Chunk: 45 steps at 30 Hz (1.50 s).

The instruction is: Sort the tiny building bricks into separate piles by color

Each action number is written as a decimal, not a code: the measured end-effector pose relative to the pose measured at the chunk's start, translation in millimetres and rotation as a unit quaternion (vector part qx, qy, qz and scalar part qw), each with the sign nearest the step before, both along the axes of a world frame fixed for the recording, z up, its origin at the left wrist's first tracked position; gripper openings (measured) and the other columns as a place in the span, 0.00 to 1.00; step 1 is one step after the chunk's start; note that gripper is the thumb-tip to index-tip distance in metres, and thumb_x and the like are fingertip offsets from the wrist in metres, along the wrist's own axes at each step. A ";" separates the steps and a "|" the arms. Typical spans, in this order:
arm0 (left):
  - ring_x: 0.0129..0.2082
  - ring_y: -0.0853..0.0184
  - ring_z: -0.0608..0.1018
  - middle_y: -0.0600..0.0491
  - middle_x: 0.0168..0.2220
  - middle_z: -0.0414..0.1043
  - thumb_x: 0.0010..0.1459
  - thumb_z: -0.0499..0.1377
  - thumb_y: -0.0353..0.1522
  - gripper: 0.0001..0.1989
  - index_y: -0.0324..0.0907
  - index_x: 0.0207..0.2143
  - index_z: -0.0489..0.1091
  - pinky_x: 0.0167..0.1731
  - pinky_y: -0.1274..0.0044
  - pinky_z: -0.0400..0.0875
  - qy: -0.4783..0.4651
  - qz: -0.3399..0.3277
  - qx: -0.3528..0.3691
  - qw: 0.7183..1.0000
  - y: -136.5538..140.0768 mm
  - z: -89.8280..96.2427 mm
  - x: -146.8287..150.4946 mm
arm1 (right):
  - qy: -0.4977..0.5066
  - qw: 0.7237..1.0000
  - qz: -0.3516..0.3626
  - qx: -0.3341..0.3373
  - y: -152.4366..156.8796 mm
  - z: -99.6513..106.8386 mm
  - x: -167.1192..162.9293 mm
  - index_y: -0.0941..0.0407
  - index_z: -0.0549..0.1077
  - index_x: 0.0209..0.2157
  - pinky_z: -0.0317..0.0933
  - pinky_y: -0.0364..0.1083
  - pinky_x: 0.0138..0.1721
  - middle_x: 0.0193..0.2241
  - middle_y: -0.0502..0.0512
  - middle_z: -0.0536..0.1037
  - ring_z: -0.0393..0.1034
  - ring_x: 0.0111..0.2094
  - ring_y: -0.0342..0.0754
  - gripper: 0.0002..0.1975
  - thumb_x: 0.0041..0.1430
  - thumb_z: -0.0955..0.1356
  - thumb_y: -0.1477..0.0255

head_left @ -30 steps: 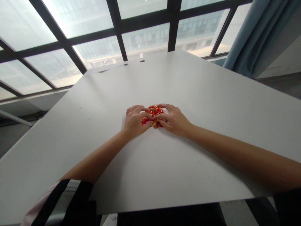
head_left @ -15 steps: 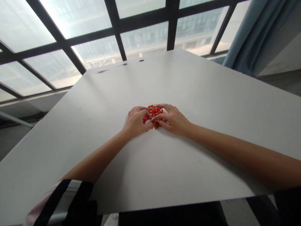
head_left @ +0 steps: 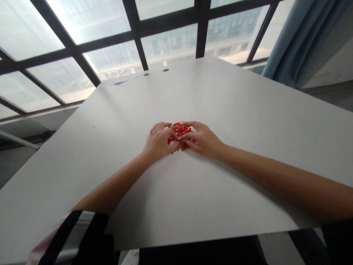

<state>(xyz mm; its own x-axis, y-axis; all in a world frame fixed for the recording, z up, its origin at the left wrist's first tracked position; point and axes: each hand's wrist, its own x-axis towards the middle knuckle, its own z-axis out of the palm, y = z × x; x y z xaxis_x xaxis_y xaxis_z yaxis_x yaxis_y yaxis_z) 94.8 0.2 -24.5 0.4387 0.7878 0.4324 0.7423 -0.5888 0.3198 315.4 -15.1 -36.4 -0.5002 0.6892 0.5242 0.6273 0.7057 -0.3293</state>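
A cluster of small red, orange-brown and pale pieces (head_left: 180,129), which look like tiny building bricks, lies on the white table between my hands. From the left, my left hand (head_left: 160,141) curves around it, thumb and forefinger brought together at its near side. My right hand (head_left: 204,140) rests opposite, its thumb and forefinger also drawn together and almost touching the left fingertips. Whatever the fingertips pinch is too small to make out. Just below them an orange-brown patch (head_left: 183,146) of the cluster shows. My fingers hide parts of the cluster's sides.
The large white table (head_left: 176,206) stretches to the windows (head_left: 168,44), with two dark round holes near its far edge. Paper (head_left: 121,81) lies at the far left edge. A blue curtain (head_left: 292,48) hangs at the right.
The left fingers have shifted very slightly, and a little more of the cluster shows beside them. The right hand stays almost in place.
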 end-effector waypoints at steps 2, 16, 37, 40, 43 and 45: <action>0.59 0.50 0.73 0.47 0.55 0.75 0.53 0.72 0.32 0.04 0.47 0.33 0.80 0.63 0.51 0.67 -0.001 -0.006 0.000 1.000 0.7 -1.1 -0.2 | 0.002 1.000 0.001 0.003 -0.1 0.3 0.0 0.50 0.84 0.43 0.62 0.67 0.59 0.61 0.63 0.74 0.69 0.60 0.63 0.12 0.64 0.67 0.73; 0.62 0.52 0.71 0.47 0.59 0.73 0.56 0.71 0.28 0.05 0.46 0.34 0.79 0.65 0.50 0.63 -0.048 -0.041 0.038 0.997 1.4 -0.2 -0.3 | 0.008 0.999 -0.036 0.006 0.3 -3.1 3.2 0.51 0.83 0.43 0.64 0.65 0.57 0.59 0.65 0.74 0.71 0.57 0.63 0.10 0.65 0.69 0.67; 0.62 0.52 0.73 0.45 0.59 0.73 0.56 0.71 0.31 0.05 0.45 0.35 0.80 0.65 0.51 0.65 -0.045 -0.040 0.029 0.998 1.5 -3.9 -1.3 | 0.027 0.998 -0.032 0.036 -1.0 -4.3 1.8 0.51 0.83 0.42 0.65 0.63 0.55 0.56 0.64 0.76 0.73 0.56 0.61 0.08 0.65 0.70 0.68; 0.62 0.53 0.74 0.45 0.59 0.74 0.56 0.71 0.30 0.04 0.45 0.35 0.79 0.65 0.53 0.65 -0.047 -0.036 0.032 0.998 3.0 -2.1 -1.9 | 0.034 0.998 -0.040 0.035 -1.4 -4.3 1.0 0.51 0.82 0.42 0.65 0.63 0.55 0.56 0.64 0.76 0.73 0.55 0.61 0.08 0.66 0.70 0.68; 0.61 0.54 0.75 0.46 0.59 0.74 0.56 0.70 0.29 0.04 0.45 0.35 0.79 0.65 0.54 0.65 -0.051 -0.015 0.039 0.998 9.9 2.5 -7.1 | 0.039 0.998 -0.046 0.033 -1.5 -4.5 0.8 0.52 0.82 0.42 0.65 0.63 0.55 0.55 0.64 0.76 0.72 0.55 0.61 0.09 0.66 0.69 0.67; 0.60 0.54 0.75 0.46 0.58 0.75 0.57 0.69 0.30 0.03 0.45 0.34 0.79 0.65 0.54 0.65 -0.053 0.013 0.046 0.997 18.7 6.3 -15.3 | 0.034 0.998 -0.047 0.029 -1.3 -4.6 1.2 0.51 0.82 0.42 0.64 0.62 0.55 0.56 0.63 0.76 0.72 0.56 0.60 0.09 0.66 0.69 0.68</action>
